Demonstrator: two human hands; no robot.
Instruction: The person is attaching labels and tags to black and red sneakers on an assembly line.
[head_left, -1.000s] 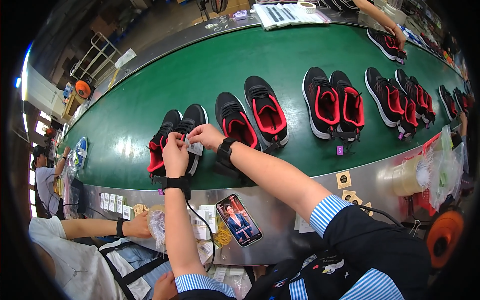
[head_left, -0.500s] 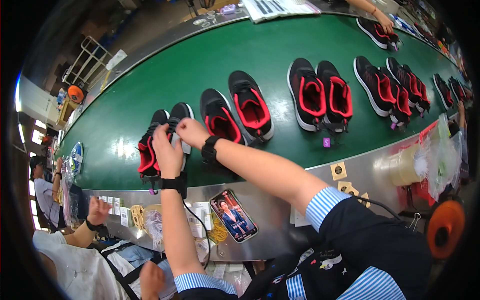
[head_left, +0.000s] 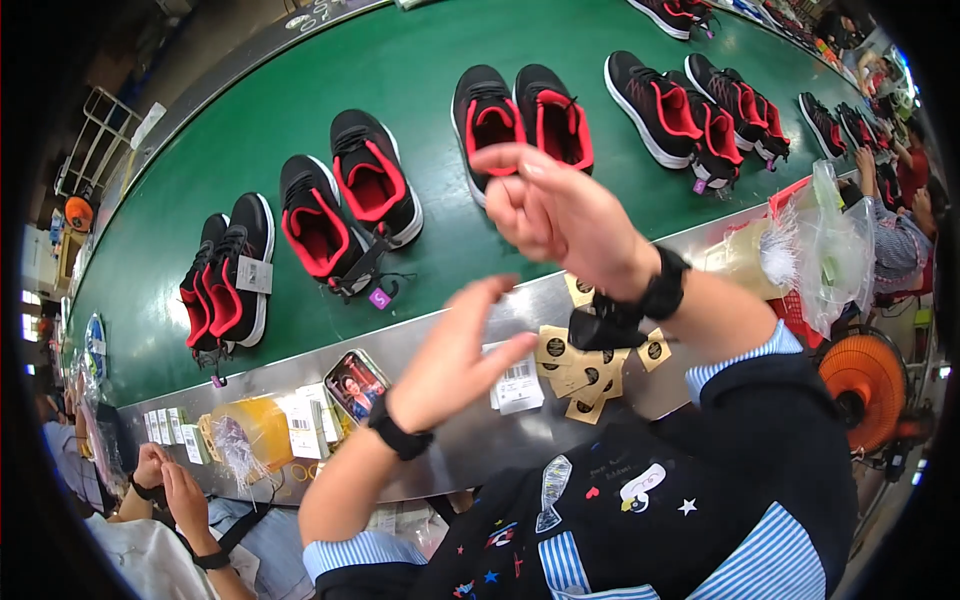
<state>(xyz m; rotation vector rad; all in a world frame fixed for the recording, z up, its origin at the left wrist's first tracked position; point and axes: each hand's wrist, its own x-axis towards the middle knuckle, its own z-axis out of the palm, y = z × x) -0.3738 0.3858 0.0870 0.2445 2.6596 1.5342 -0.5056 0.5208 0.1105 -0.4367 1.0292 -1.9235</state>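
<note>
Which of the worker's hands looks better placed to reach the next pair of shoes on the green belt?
Probably the right hand: it hangs over the belt's near edge, close to a black-and-red pair. The left hand sits lower, over the metal ledge.

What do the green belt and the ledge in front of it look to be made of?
Green belt: probably rubber or coated fabric, matte, with only soft glare. Ledge: seemingly sheet metal, dull silver with blurred reflections, likely steel or aluminium.
</note>
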